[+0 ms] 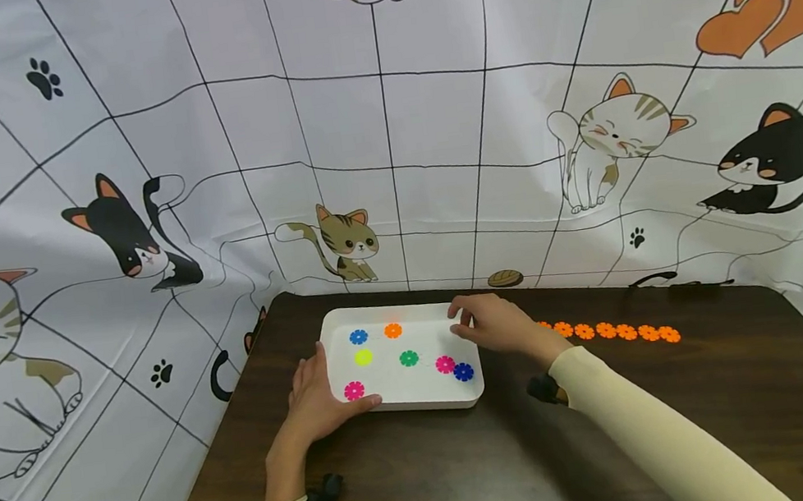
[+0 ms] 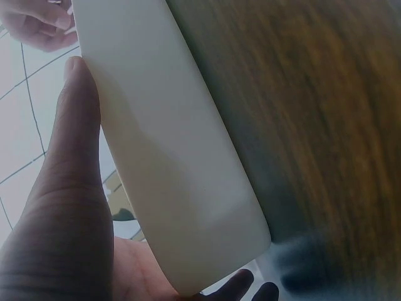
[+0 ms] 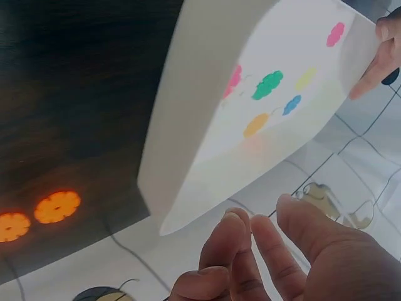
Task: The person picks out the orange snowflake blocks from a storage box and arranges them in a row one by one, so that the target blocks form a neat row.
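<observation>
A shallow white tray point(image 1: 386, 380) lies on the dark table with several flower-shaped plastic discs spread inside it. Among them are a light blue disc point(image 1: 358, 336), an orange disc point(image 1: 392, 330), a yellow disc point(image 1: 363, 357), a green disc point(image 1: 409, 358), a dark blue disc point(image 1: 463, 371) and two pink ones. My left hand point(image 1: 309, 406) grips the tray's near left corner, thumb along the front rim, fingers round the left side. Close to the tray's far right corner, my right hand point(image 1: 493, 324) has loosely bent fingers and nothing between them; the right wrist view shows it apart from the tray.
A row of several orange flower discs point(image 1: 606, 330) lies on the table right of the tray, partly behind the right wrist. Wood-grain tabletop point(image 1: 413, 481) stretches in front. A white cat-print sheet point(image 1: 432, 131) hangs behind the table and along its left side.
</observation>
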{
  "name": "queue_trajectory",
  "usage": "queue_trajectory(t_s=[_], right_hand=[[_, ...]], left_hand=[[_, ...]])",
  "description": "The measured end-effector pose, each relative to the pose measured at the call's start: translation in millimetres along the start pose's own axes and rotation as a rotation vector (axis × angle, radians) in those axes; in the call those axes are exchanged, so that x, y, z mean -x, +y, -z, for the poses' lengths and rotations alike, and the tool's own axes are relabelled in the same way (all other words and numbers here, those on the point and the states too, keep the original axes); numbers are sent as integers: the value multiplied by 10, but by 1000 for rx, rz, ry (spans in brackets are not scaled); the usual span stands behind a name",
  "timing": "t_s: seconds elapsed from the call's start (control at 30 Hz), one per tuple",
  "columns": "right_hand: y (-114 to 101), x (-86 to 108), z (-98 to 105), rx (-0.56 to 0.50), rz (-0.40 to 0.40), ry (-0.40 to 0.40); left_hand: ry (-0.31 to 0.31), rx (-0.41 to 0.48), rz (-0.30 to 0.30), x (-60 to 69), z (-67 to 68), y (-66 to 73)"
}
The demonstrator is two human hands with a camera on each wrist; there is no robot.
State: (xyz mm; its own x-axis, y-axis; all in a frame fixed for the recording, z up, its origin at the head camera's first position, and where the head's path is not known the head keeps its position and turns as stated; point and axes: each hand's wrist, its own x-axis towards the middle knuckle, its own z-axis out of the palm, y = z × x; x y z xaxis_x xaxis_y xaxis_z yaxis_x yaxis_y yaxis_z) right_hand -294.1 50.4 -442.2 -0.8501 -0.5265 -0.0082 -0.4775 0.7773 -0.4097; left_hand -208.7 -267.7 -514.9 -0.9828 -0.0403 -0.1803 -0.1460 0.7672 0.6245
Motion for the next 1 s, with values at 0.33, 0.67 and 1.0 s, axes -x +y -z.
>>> queue_trajectory(t_s=[0.33, 0.67, 1.0], right_hand=[[-248, -287, -222, 15, 17, -71], [-393, -431, -344, 48, 16, -92], [-428, -538, -428, 48, -9, -113]], left_hand=[[-6, -8, 27, 8, -6, 4], [-4, 1, 26, -12, -10, 44], [2, -1, 24, -11, -12, 11]])
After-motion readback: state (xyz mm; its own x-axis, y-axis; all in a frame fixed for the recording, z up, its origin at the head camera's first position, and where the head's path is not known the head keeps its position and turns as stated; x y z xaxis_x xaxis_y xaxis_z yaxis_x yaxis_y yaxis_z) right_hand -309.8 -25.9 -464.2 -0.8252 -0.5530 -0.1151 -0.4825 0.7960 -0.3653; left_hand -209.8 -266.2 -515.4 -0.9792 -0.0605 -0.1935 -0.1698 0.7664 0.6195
